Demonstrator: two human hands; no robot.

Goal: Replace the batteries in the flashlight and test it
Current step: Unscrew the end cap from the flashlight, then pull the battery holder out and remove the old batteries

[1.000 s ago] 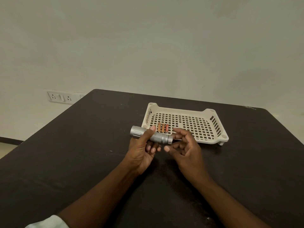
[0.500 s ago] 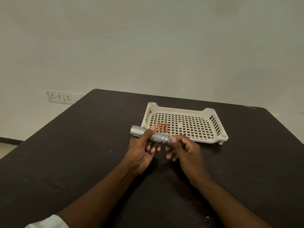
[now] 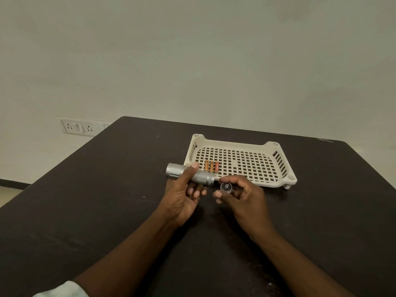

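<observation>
My left hand grips a silver flashlight around its middle, holding it level above the dark table, head pointing left. Its tail end is open. My right hand pinches the detached silver tail cap just right of and below that end, its inside with a spring facing me. Three small orange batteries lie side by side in the front left corner of a cream perforated tray, just behind the flashlight.
The dark table stretches wide to both sides of my arms. A white wall socket plate sits on the wall behind the table's left edge. The rest of the tray holds nothing.
My right hand closed on the flashlight's tail end, then pulled the cap off and drew it slightly down and right. The left hand kept the flashlight still.
</observation>
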